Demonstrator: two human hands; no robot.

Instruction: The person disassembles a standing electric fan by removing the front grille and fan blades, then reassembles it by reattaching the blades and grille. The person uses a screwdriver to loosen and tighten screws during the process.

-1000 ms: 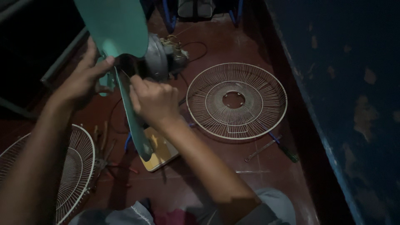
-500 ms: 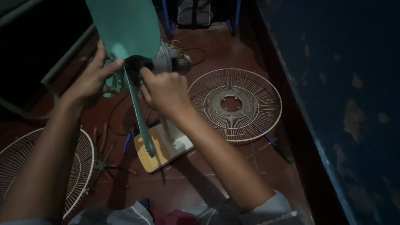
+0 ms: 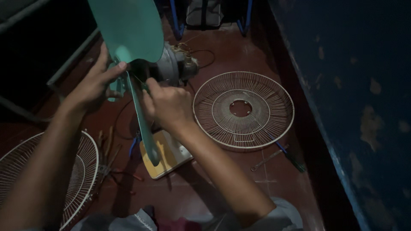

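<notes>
Head view: left hand (image 3: pixel 92 87) still grips the green fan blade (image 3: pixel 128 30), right hand (image 3: pixel 167 105) seemingly pinching its hub, slightly lower.

The left hand (image 3: pixel 95 85) grips the hub of a teal fan blade (image 3: pixel 130 30), thumb pressed against the base of the broad upper blade. The right hand (image 3: pixel 168 105) closes on the hub from the other side, beside a narrow blade edge that runs down toward a yellow base plate (image 3: pixel 168 159). Behind the hands sits the grey fan motor (image 3: pixel 173 66) with wires. A round wire fan guard (image 3: pixel 243 110) lies flat on the reddish floor (image 3: pixel 239 55) to the right, a wrench (image 3: pixel 266 160) near it. Another wire guard (image 3: pixel 81 171) lies at lower left.
</notes>
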